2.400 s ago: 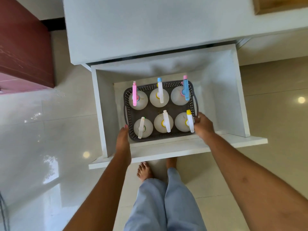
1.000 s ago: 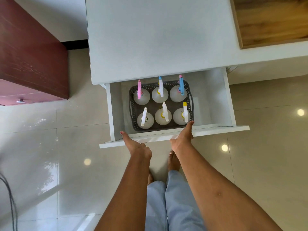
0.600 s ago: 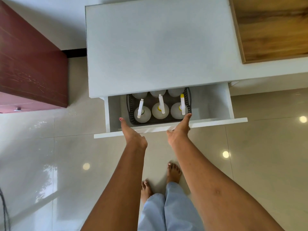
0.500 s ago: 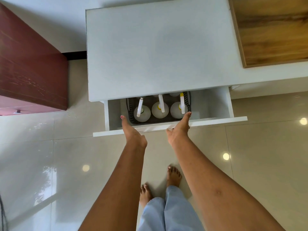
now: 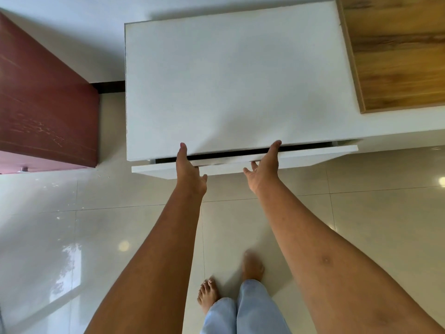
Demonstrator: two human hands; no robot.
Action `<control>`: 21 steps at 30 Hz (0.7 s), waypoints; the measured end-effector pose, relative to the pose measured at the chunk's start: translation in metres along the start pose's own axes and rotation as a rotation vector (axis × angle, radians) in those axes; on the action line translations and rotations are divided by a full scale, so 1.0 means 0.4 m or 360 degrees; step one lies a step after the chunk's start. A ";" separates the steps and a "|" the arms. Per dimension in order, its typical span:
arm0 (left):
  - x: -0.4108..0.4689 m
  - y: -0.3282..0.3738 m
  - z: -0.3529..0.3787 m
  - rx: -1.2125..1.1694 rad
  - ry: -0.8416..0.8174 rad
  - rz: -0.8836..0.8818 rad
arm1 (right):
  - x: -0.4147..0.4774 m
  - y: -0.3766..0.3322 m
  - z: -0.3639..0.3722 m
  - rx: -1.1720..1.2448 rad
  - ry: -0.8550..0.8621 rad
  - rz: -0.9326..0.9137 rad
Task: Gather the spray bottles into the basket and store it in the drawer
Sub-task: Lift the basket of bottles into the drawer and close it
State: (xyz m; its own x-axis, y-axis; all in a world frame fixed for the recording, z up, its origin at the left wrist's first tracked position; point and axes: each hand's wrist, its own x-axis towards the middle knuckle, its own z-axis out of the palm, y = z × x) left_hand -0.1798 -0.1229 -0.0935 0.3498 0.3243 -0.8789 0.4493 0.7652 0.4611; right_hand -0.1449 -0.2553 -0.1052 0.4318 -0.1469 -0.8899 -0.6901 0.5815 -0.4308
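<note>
The white drawer (image 5: 313,156) is pushed almost fully into the white cabinet (image 5: 228,88); only a thin dark gap shows above its front panel. The basket and the spray bottles are hidden inside. My left hand (image 5: 189,168) presses flat on the drawer front left of centre, fingers straight and reaching up to the cabinet top's edge. My right hand (image 5: 263,168) presses the front right of centre in the same way, fingers straight, thumb spread to the left.
A dark red cabinet (image 5: 45,104) stands to the left with a narrow strip of floor between it and the white one. A wooden surface (image 5: 397,51) adjoins the cabinet top at the right. Glossy tiled floor (image 5: 72,237) lies below, with my bare feet (image 5: 209,292) on it.
The drawer has slid in from half open to nearly closed, hiding the basket and bottles. Both hands moved forward with its front panel.
</note>
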 end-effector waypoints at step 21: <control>0.033 -0.005 0.038 0.0017 -0.0092 0.0033 | 0.057 -0.034 0.025 0.0045 -0.0044 -0.0001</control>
State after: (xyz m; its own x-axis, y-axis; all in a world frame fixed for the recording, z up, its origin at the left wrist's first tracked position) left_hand -0.1639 -0.1286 -0.1042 0.4058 0.3072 -0.8608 0.4502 0.7525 0.4808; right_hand -0.1199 -0.2585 -0.1182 0.4481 -0.1255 -0.8851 -0.6735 0.6037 -0.4266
